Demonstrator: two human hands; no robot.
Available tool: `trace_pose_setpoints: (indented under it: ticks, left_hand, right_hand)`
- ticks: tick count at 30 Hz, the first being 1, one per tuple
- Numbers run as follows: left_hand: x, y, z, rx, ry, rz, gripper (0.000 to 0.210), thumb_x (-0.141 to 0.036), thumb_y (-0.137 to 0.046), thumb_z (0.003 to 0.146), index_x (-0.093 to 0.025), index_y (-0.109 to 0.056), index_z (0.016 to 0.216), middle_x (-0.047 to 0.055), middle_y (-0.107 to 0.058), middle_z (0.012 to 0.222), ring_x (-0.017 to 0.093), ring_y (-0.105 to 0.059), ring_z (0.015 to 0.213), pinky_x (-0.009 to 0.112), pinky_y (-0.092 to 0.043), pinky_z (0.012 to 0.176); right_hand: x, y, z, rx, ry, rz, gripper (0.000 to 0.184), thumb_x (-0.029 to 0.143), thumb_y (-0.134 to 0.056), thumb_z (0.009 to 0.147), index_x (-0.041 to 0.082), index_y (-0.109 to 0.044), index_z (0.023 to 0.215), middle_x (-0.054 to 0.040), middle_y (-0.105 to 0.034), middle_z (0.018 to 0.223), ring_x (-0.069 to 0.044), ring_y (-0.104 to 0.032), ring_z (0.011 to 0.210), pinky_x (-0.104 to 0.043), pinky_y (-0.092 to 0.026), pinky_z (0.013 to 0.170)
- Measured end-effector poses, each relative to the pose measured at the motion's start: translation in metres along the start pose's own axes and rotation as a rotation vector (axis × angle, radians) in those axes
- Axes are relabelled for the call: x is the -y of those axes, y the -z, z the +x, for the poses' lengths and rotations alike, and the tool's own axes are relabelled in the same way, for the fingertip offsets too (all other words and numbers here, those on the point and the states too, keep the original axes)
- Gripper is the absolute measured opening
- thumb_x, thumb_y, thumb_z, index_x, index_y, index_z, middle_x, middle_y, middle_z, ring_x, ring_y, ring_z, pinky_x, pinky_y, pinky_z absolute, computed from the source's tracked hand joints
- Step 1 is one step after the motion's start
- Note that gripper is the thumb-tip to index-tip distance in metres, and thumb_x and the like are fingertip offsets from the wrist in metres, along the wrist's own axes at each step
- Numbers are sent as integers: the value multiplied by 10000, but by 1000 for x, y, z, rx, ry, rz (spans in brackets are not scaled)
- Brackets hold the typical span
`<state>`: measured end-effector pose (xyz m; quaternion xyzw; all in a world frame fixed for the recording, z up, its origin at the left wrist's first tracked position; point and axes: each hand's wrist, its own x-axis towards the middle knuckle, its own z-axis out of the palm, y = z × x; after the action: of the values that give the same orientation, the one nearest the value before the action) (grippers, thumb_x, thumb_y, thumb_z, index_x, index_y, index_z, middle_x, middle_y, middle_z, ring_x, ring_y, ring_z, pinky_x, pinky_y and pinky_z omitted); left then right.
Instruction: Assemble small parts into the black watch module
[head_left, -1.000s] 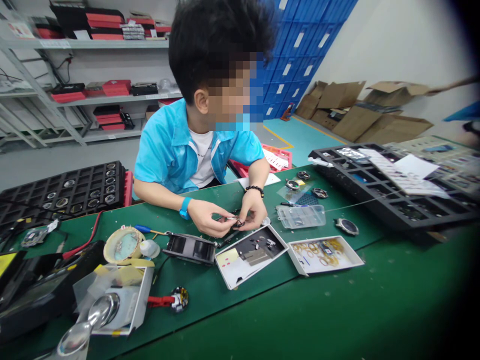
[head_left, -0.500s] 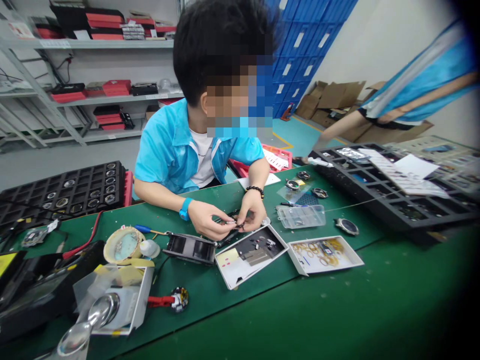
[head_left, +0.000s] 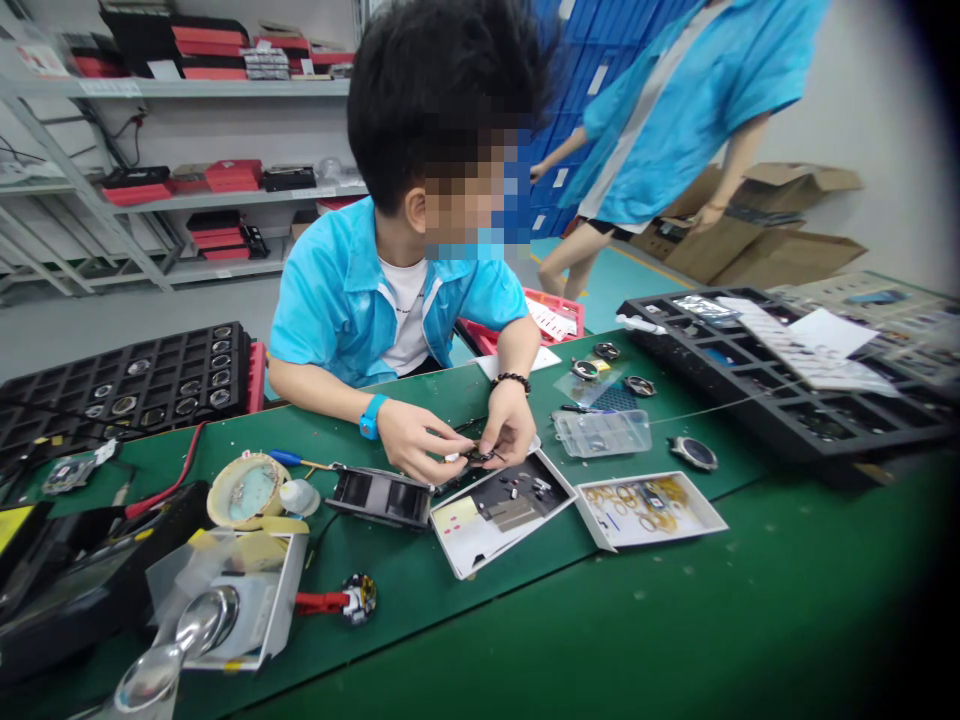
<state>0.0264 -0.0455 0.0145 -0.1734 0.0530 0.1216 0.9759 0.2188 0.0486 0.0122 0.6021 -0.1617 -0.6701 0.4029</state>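
Note:
Neither of my own hands is in the picture. Across the green table [head_left: 660, 620] sits a co-worker in a blue shirt [head_left: 322, 300], whose two hands [head_left: 420, 440] pinch a small dark part [head_left: 480, 455] that I cannot make out further. Below those hands lies a white box lid [head_left: 469, 545] with small parts in it. To its right is another white tray [head_left: 697, 530] with yellowish rings. A black fan [head_left: 382, 497] stands left of the lid, near a blue-handled screwdriver [head_left: 289, 458].
Nearest me on the left are a white box [head_left: 289, 600] and a clear plastic piece with round domes [head_left: 150, 680]. A round watch-like part [head_left: 694, 453] and a clear case [head_left: 604, 433] lie farther right. Black compartment trays [head_left: 750, 400] flank the table. A second person [head_left: 675, 120] stands behind.
The second person at the back has moved left and shows more fully. The seated co-worker's fingers have shifted slightly around the small part. The table items stay put.

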Motion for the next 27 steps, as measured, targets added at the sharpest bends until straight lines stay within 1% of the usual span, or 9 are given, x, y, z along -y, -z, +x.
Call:
trace_pose_setpoints:
  ticks: [2, 4, 8, 12, 19, 21, 23, 25, 27]
  left_hand:
    - [16, 1, 4, -17, -88, 27, 433, -621, -832, 714, -246, -623, 769, 39, -516, 825, 158, -637, 765, 313, -657, 732]
    - [26, -1, 5, -33, -104, 102, 433, -627, -817, 741, -242, -623, 781, 39, -516, 822, 157, -628, 756, 318, -655, 724]
    - [30, -4, 2, -29, -131, 328, 424, -619, -800, 782, -232, -626, 803, 41, -524, 824, 157, -620, 756, 332, -654, 728]
    - [26, -1, -2, -29, -166, 548, 401, -589, -787, 826, -221, -627, 819, 40, -534, 820, 156, -615, 754, 340, -652, 734]
    - [1, 10, -4, -53, -170, 675, 279, -440, -777, 895, -194, -652, 862, 40, -574, 839, 149, -625, 766, 343, -653, 756]
    - [-14, 8, -6, -126, -50, 784, 177, -305, -791, 891, -169, -678, 897, 51, -608, 889, 137, -653, 827, 311, -652, 792]
    - [-29, 3, -8, -282, 241, 880, 125, -141, -804, 864, -118, -713, 947, 75, -642, 970, 94, -683, 950, 206, -624, 889]
    - [-40, -3, -9, -419, 505, 860, 137, -63, -797, 859, -79, -740, 983, 96, -656, 1034, 43, -686, 1052, 95, -561, 956]
    - [-44, -7, -9, -482, 590, 786, 108, -62, -761, 894, -83, -755, 999, 102, -655, 1056, 31, -688, 1078, 72, -557, 948]
  right_hand:
    - [3, 0, -2, 5, -42, 99, 273, 145, -579, 989, -27, -649, 1190, -138, -692, 1132, -69, -709, 1126, -95, -540, 994]
    - [6, 0, -6, 37, -127, 236, 330, 204, -570, 1010, -25, -652, 1234, -164, -678, 1194, -86, -696, 1179, -132, -557, 1018]
    - [9, 2, -11, 95, -249, 390, 398, 274, -598, 1006, -22, -664, 1264, -196, -652, 1260, -118, -674, 1246, -187, -575, 1041]
    - [11, 3, -4, 123, -179, 310, 408, 256, -577, 1017, -67, -663, 1251, -222, -661, 1216, -131, -693, 1200, -195, -561, 1036]
    - [10, 4, 6, 181, -48, 193, 384, 134, -511, 1017, -82, -612, 1318, -201, -662, 1228, -101, -680, 1217, -106, -519, 1020]
    - [7, 4, 6, 181, -7, 158, 371, 90, -502, 999, -87, -610, 1306, -196, -667, 1212, -96, -681, 1210, -83, -512, 1001]
    - [6, 4, 6, 186, 6, 142, 369, 60, -492, 982, -97, -615, 1293, -203, -667, 1207, -104, -681, 1212, -86, -512, 993]
    - [6, 3, 5, 190, -8, 152, 380, 57, -484, 979, -106, -622, 1294, -218, -661, 1224, -118, -674, 1231, -116, -511, 1018]
    - [7, 3, 5, 189, -42, 184, 397, 76, -482, 986, -110, -628, 1305, -232, -651, 1249, -129, -662, 1260, -158, -498, 1062]
